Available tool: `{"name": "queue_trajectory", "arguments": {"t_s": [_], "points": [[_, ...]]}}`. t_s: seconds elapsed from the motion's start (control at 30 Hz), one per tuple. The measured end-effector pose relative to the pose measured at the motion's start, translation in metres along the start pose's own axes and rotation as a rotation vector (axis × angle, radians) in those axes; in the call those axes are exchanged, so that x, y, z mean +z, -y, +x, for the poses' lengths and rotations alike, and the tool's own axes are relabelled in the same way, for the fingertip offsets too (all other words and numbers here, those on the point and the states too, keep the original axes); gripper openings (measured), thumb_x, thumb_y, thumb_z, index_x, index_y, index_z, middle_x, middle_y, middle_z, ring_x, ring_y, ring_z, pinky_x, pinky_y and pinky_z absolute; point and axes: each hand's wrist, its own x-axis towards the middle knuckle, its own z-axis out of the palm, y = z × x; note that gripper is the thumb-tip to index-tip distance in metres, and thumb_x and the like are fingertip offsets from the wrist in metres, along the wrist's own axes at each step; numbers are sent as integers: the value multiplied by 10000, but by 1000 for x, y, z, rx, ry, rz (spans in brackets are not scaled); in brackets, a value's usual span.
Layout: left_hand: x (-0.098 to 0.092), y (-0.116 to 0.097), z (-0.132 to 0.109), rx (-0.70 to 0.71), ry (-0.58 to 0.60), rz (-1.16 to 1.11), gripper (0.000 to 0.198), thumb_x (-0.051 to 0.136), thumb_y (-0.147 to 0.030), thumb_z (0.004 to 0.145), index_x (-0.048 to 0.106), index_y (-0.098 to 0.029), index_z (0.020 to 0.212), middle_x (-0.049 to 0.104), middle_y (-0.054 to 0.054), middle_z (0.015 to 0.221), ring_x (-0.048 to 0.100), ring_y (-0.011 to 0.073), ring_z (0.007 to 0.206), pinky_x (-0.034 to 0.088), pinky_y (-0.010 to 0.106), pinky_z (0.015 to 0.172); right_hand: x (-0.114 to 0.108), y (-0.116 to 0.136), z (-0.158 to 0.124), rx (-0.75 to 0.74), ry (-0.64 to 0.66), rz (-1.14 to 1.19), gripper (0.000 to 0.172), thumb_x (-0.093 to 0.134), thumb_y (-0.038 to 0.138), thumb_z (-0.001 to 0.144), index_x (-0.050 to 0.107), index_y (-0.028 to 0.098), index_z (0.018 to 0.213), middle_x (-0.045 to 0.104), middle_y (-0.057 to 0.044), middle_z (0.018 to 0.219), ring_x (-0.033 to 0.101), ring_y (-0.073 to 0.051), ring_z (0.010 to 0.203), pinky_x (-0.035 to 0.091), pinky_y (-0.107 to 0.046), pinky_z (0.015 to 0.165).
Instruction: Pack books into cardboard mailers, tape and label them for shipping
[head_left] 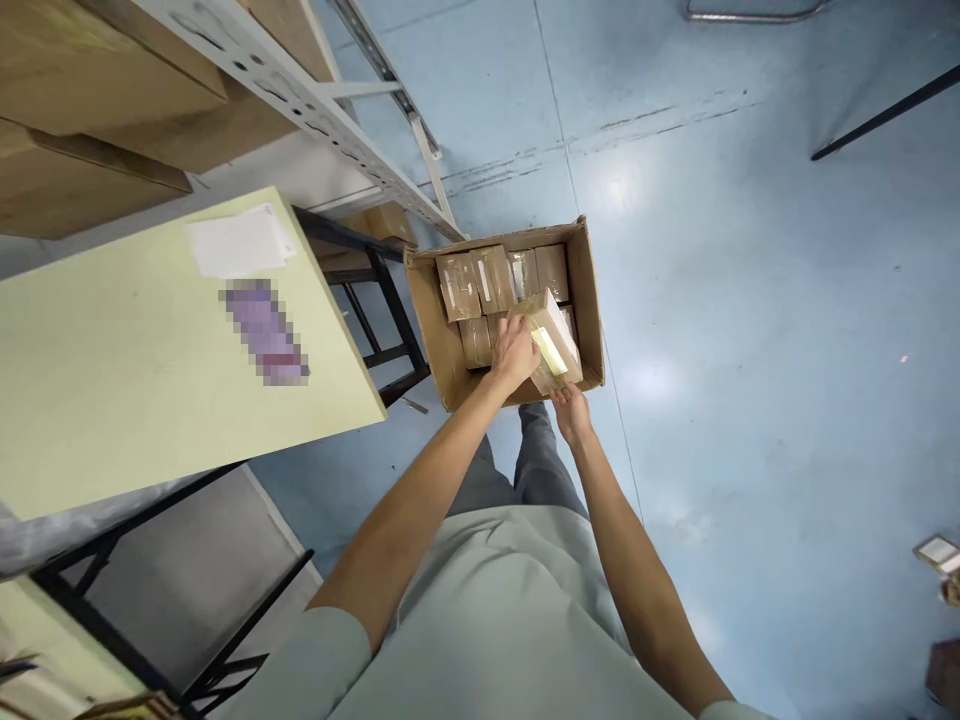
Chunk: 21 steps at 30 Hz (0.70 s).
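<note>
Both of my hands grip one small cardboard box (564, 335) with a pale yellow-white label on its side. My left hand (514, 350) clasps its left end, and my right hand (571, 408) holds its near lower edge. The small box is tilted above the near right part of a large open carton (441, 360). Inside the carton sit several similar taped boxes (491, 278) in rows, some with white labels. The held box and my left hand hide part of the near row.
A pale yellow table (135, 350) on black legs stands at the left, with papers (240, 242) and a blurred purple item (266, 335) on it. Behind it, a white metal rack (300, 100) holds large cartons (97, 80). Blue floor (750, 350) extends right; a black pole (889, 112) shows there.
</note>
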Motion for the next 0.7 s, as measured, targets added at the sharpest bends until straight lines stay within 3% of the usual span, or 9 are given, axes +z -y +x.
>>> {"name": "queue_trajectory", "arguments": {"t_s": [0.17, 0.37, 0.5, 0.6, 0.7], "points": [[43, 39, 52, 70, 59, 14, 715, 559, -113, 930, 433, -60, 1632, 518, 244, 1618, 420, 419, 1498, 419, 602, 1243, 7, -30, 68, 21, -61, 4, 476, 542, 392, 1027, 604, 230, 1471, 683, -108, 1498, 629, -216, 1443, 538, -426, 1213], [96, 83, 109, 180, 133, 33, 735, 522, -150, 971, 357, -102, 1685, 387, 223, 1734, 331, 423, 1581, 387, 649, 1270, 13, -73, 149, 54, -147, 20, 460, 511, 526, 1060, 634, 214, 1375, 712, -123, 1420, 640, -213, 1423, 545, -384, 1215], [111, 116, 160, 174, 104, 16, 704, 537, -142, 1009, 372, -126, 1693, 377, 205, 1725, 324, 422, 1597, 343, 668, 1312, 38, -92, 202, 22, -66, 35, 563, 473, 648, 1067, 615, 237, 1425, 703, -122, 1417, 617, -229, 1444, 562, -424, 1203], [116, 141, 210, 100, 54, -23, 585, 469, -153, 1084, 441, -139, 1668, 433, 198, 1652, 326, 432, 1614, 287, 738, 1306, 65, -97, 241, 9, -65, 85, 588, 457, 644, 1084, 575, 259, 1512, 653, -100, 1499, 576, -217, 1487, 555, -435, 1203], [120, 158, 259, 50, 19, -18, 552, 444, -197, 1126, 443, -175, 1678, 363, 178, 1700, 230, 470, 1661, 215, 805, 1281, 89, -95, 281, 12, -60, 77, 579, 458, 615, 1103, 555, 246, 1539, 616, -101, 1547, 572, -228, 1492, 560, -462, 1188]]}}
